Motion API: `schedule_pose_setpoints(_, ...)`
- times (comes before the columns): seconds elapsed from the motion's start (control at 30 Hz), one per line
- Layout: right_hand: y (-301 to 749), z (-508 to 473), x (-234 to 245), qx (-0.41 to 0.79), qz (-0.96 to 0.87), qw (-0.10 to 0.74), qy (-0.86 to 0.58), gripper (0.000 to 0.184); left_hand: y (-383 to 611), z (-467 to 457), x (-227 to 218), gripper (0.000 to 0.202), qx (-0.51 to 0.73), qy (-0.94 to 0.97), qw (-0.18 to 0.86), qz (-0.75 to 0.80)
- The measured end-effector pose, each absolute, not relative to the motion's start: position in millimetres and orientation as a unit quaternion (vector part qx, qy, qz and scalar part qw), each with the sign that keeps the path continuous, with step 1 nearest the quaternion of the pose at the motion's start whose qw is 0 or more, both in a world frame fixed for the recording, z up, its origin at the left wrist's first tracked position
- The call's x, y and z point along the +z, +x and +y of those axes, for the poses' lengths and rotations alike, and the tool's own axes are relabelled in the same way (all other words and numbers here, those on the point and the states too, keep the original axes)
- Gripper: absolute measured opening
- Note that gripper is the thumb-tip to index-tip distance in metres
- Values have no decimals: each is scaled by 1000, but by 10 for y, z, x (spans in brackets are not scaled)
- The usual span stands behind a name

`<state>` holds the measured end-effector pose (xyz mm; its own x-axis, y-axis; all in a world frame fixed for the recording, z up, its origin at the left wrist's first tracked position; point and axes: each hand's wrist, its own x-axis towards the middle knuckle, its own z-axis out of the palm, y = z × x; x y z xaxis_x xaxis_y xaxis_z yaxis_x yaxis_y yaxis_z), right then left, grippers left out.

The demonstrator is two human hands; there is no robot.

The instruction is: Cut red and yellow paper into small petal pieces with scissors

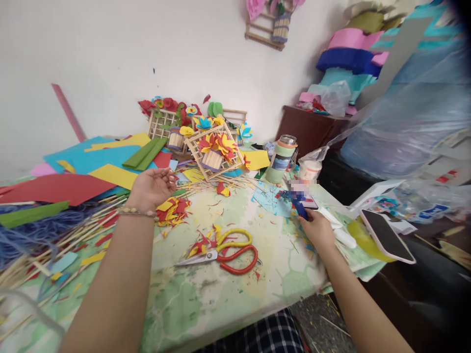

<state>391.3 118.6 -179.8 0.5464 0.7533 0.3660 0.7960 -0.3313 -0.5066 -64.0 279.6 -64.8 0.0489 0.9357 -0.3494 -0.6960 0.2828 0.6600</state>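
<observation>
My left hand (152,189) is raised over the left part of the table, palm turned up, its fingers loosely curled and apart with nothing visible in them. Beneath its fingertips lies a heap of red and yellow paper petals (172,212). At the right side of the table my right hand (319,230) is closed on a dark blue object (300,208), whose kind I cannot make out; part of it is blurred. Between the two hands, scissors (228,252) with one yellow and one red handle lie partly spread among paper scraps.
Stick frames with paper flowers (215,149) stand by the wall, beside a green bottle (282,159). Coloured paper sheets (55,189), thin sticks (84,230) and blue cord (33,235) cover the left. A phone (386,235) rests at the right edge near a white cup (309,170).
</observation>
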Motion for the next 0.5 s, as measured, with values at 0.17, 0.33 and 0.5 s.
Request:
schedule_pose_setpoints(0.17,3907,1138,-1767,-22,-404,458,-791,49,-602,2773,-615,15,575,161,703,386)
schedule_pose_setpoints(0.33,3886,1127,-1759,16,-348,608,-713,56,-514,2751,-590,16,568,170,704,390)
schedule_pose_setpoints(0.5,3808,1134,-1757,49,-322,687,-650,54,-401,2691,-532,17,553,192,704,401)
